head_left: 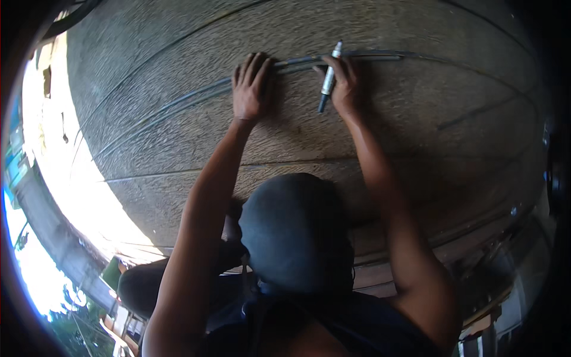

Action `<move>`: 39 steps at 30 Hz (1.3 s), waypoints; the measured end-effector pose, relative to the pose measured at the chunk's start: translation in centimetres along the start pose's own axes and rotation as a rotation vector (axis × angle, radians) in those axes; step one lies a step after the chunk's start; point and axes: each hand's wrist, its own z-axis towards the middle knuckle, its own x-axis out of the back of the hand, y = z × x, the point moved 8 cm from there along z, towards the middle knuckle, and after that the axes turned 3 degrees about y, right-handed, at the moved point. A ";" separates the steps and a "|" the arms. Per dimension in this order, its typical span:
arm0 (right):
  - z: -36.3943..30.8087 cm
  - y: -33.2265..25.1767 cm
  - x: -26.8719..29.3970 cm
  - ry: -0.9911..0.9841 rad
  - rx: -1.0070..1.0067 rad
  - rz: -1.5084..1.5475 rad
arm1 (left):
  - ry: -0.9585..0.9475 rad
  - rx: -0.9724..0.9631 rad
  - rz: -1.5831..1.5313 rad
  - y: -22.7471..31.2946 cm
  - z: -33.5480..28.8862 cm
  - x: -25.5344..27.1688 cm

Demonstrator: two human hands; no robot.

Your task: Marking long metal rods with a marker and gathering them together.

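Note:
Two thin grey metal rods (178, 101) lie side by side across the rough grey floor, bowed by the lens. My left hand (253, 83) grips them from above, fingers bent over them and slightly apart. To its right, my right hand (346, 83) has a marker pen (329, 77) between its fingers. The pen has a white barrel and dark ends, and it slants across the rods with its dark lower end toward me. The thumb and index finger are close to the rods there; whether they also pinch one is hard to make out.
Straight grooves (297, 162) cross the rough floor (285, 140). Bright sunlight falls on the floor's left side (89, 196). A dark curved object (71, 21) shows at the upper left. My bent knee (143, 288) is at the lower left, with a grey wall (50, 214) beyond.

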 end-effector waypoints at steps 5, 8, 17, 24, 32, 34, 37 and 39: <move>1.9 -4.7 1.0 0.120 0.268 -0.171 | -0.050 0.024 -0.059 -0.9 -1.0 0.8; 1.5 -5.3 0.8 0.074 0.333 -0.212 | 0.039 0.010 -0.122 -1.0 -1.4 1.1; 1.3 -5.7 1.2 -0.042 0.384 -0.237 | 0.082 -0.007 -0.122 -1.2 -2.0 0.6; 2.0 -3.3 -0.7 -0.117 0.260 -0.068 | 0.287 0.229 0.002 -7.9 -4.2 5.8; 1.2 -2.5 -0.8 0.042 0.306 -0.124 | 0.769 1.692 0.107 -34.7 -21.3 18.7; 1.3 -3.0 -0.6 0.047 0.321 -0.129 | 0.705 1.658 -0.099 -37.3 -21.3 17.7; 1.4 -3.3 -0.8 0.023 0.310 -0.153 | 0.711 1.540 -0.052 -37.6 -20.3 17.3; 1.3 -3.6 -0.7 0.047 0.339 -0.134 | 0.585 1.495 0.060 -37.0 -19.6 16.9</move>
